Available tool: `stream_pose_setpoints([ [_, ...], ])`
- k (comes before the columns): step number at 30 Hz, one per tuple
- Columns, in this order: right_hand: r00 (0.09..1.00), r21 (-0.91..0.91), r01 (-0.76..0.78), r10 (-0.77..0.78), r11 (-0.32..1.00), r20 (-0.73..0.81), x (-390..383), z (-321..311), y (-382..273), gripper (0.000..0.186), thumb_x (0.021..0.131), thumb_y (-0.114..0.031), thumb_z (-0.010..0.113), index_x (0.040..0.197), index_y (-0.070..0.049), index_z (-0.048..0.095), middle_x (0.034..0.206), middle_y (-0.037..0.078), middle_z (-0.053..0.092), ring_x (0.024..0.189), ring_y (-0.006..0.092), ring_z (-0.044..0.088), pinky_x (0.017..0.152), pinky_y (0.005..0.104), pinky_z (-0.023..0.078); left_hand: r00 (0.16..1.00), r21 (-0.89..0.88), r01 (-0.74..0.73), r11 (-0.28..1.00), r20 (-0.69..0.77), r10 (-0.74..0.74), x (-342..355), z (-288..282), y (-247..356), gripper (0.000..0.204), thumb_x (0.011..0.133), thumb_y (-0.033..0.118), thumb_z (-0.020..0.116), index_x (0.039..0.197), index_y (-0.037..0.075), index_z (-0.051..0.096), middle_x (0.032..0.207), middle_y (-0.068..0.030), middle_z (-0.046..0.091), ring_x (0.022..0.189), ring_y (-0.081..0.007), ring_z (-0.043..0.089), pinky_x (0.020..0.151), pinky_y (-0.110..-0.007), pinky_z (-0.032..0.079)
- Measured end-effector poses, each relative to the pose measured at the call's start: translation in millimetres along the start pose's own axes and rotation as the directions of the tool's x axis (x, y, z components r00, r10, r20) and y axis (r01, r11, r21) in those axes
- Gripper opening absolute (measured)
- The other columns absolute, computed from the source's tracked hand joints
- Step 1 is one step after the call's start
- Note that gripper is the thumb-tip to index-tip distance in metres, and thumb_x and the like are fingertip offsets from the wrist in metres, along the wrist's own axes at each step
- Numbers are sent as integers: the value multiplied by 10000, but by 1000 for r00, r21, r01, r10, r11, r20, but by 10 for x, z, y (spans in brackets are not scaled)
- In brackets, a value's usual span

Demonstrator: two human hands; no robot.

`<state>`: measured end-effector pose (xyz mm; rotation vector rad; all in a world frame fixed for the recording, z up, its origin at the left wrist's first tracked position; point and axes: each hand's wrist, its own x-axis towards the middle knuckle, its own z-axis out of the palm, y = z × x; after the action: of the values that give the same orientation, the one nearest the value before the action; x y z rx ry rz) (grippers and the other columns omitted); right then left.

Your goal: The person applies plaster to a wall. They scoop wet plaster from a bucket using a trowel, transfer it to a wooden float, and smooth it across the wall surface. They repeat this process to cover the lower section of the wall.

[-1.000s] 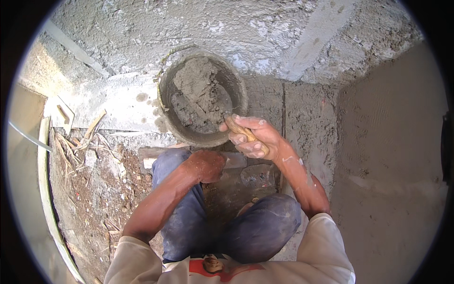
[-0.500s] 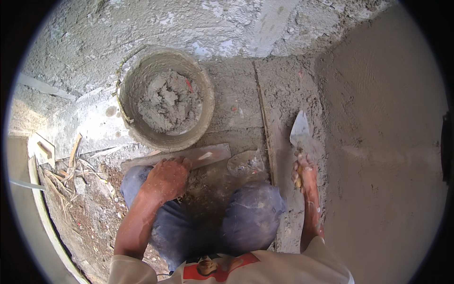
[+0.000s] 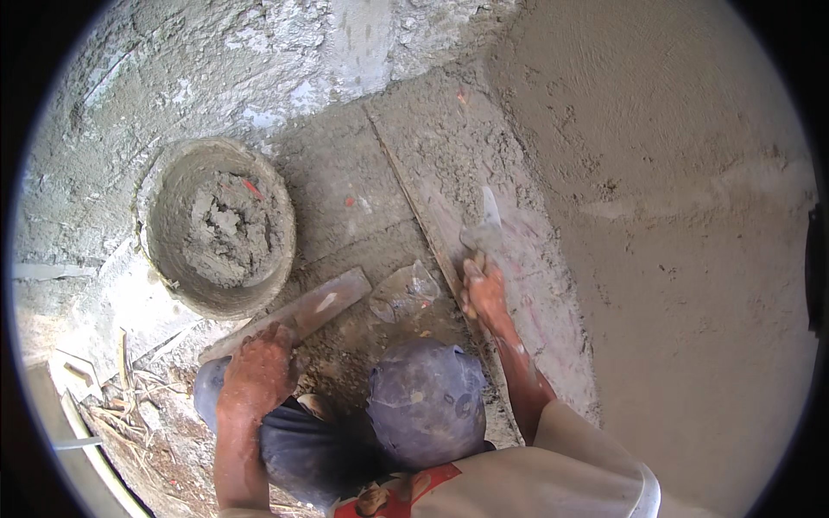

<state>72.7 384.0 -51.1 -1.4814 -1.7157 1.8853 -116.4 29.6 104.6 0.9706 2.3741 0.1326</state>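
In my right hand [image 3: 485,293] is a trowel [image 3: 490,210], its handle inside my closed fingers. The pointed metal blade lies low over a mortar-smeared strip [image 3: 527,259] beside a thin raised wooden edge [image 3: 414,211]. My left hand [image 3: 257,369] is by my left knee, its fingers curled down over the near edge of a long flat board [image 3: 332,300]; its fingertips are partly hidden. Up and left of the board stands a round bucket [image 3: 278,181], crusted with mortar. Lumpy grey mortar [image 3: 226,229] lies inside it, with a small red piece on top.
Smooth wet plaster [image 3: 691,285] covers the surface at the right. A rough wall [image 3: 216,78] rises at the back. A crumpled clear plastic piece [image 3: 406,292] lies by the board. At the far left are dry plant strips [image 3: 121,423] and a small float-like tool [image 3: 76,375].
The whole view has turned, shifting the bucket and board leftward. My right hand has carried the trowel from the strip's right side toward the raised wooden edge. My left hand stays at the board.
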Motion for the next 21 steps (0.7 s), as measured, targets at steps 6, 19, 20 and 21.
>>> stream_pose_setpoints([
  [6, 999, -3, 25, -25, 1000, -20, 1209, 682, -574, 222, 1053, -214, 638, 1134, -36, 532, 756, 65, 567, 465, 173, 541, 368, 355, 462, 1000, -48, -14, 999, -14, 13, -64, -68, 57, 235, 945, 183, 731, 1128, 39, 701, 1155, -215, 695, 1064, -441, 686, 945, -527, 541],
  [19, 977, 8, 130, -130, 991, 170, 1905, 630, -1476, 205, 1022, -146, 677, 1097, -103, 491, 746, 18, 542, 464, 124, 508, 357, 314, 425, 993, -75, -28, 997, 109, 37, 144, -127, 269, 394, 960, 235, 697, 1289, 26, 639, 1268, -229, 694, 1172, -455, 671, 1015, -532, 538],
  [20, 971, -8, 152, -148, 988, 190, 1874, 590, -1471, 201, 1028, -147, 675, 1098, -105, 492, 747, 10, 538, 464, 116, 500, 358, 306, 421, 994, -69, -34, 997, 106, 41, 148, -108, 267, 395, 954, 226, 697, 1286, 19, 637, 1262, -232, 695, 1168, -455, 672, 1012, -534, 539],
  [21, 972, -34, 158, -149, 987, 180, 1821, 557, -1462, 186, 1042, -146, 666, 1089, -99, 491, 752, 7, 530, 464, 108, 495, 356, 296, 415, 995, -62, -32, 998, 96, 38, 150, -75, 259, 403, 952, 227, 699, 1287, 13, 633, 1268, -238, 693, 1168, -456, 672, 1011, -536, 539],
])
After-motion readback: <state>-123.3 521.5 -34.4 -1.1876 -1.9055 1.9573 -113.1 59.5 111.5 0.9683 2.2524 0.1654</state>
